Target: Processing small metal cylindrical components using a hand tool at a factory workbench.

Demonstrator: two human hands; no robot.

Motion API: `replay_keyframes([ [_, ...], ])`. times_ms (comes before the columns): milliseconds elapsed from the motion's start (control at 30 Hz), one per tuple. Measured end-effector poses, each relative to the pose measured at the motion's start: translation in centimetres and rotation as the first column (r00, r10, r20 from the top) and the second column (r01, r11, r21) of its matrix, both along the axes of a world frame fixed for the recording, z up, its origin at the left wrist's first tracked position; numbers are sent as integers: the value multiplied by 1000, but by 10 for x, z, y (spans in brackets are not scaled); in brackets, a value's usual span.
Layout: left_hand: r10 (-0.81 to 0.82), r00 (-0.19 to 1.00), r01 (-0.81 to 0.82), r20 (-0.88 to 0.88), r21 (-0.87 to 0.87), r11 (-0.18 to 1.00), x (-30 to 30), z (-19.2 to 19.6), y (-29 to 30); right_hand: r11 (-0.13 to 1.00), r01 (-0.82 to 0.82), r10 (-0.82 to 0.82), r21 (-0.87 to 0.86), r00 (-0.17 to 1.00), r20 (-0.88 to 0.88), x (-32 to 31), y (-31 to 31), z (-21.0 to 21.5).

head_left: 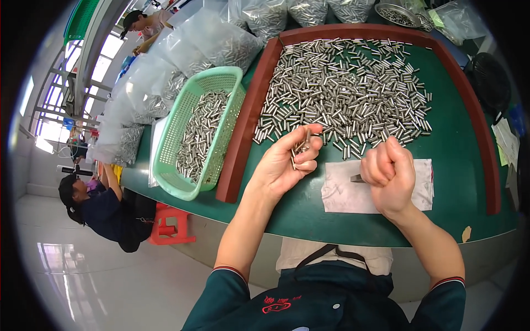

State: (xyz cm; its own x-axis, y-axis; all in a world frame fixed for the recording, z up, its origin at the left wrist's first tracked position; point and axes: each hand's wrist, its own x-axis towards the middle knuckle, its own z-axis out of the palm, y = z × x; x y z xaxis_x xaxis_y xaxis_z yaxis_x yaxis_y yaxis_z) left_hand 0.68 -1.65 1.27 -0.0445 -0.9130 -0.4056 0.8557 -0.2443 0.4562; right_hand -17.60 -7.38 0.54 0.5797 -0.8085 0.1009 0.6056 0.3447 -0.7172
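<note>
In our left hand point(287, 163), the fingers curl around a few small metal pins point(303, 145), held just short of the large pile point(345, 91) of like pins that spreads toward the back edge of the table point(298, 220). Our right hand point(390, 175) is closed around a flat dark tool point(356, 179); only its tip shows, so we cannot tell its kind. That hand hangs over a pale cloth point(345, 196) near the front edge, hiding part of it from us. A dark red wooden frame point(249, 116) borders the pile at the left, back and right; its left bar stands between our left hand and the green basket point(185, 194), itself partly filled with pins. Beyond the basket, we see clear plastic bags point(218, 44) of metal parts crowding the left and back edges, with a metal bowl point(408, 23) at the back right corner. Papers point(505, 140) lie by the right edge, and a tan scrap point(466, 234) near the front right corner. To our left, a seated person point(107, 212) works beside a red stool point(165, 226).
</note>
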Motion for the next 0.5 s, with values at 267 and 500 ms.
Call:
replay_keyframes([
  [267, 551, -533, -299, 642, -752, 587, 31, 52, 15, 998, 2, -4, -55, 999, -37, 0, -1, 0],
  [500, -238, -938, -339, 252, -522, 783, 108, 32, 33, 998, -4, 2, -56, 999, -39, 1, 1, 1],
])
